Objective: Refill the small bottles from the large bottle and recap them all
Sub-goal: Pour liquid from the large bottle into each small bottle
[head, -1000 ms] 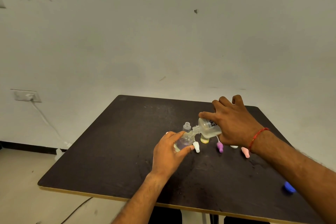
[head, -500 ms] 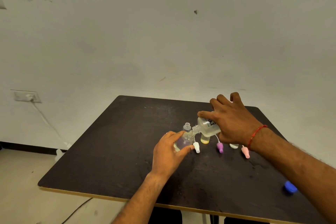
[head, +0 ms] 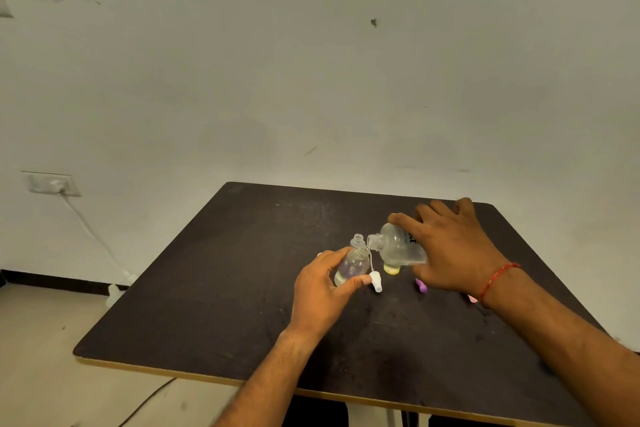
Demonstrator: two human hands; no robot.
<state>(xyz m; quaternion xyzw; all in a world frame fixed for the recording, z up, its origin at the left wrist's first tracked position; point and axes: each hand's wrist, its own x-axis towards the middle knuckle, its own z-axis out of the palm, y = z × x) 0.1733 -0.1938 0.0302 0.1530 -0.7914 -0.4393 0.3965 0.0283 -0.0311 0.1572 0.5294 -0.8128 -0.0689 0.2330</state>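
Right wrist has dropped lower: pink cap (head: pixel 472 299) is now a sliver beside it, purple cap (head: pixel 421 285) half covered. Right hand (head: pixel 453 250) wraps the large bottle (head: pixel 398 248), tipped sideways, mouth just above the small bottle (head: pixel 351 267). Left hand (head: pixel 322 291) pinches that one, tilted, right of table (head: pixel 225 305) centre. Stream not discernible. Yellow-based bottle (head: pixel 392 269) mostly hidden beneath. White spray cap (head: pixel 376 279) by the left thumb. Open-necked bottle (head: pixel 358 239) just behind. Dark scuffed top, pale wall, wall socket (head: pixel 52 183) left.
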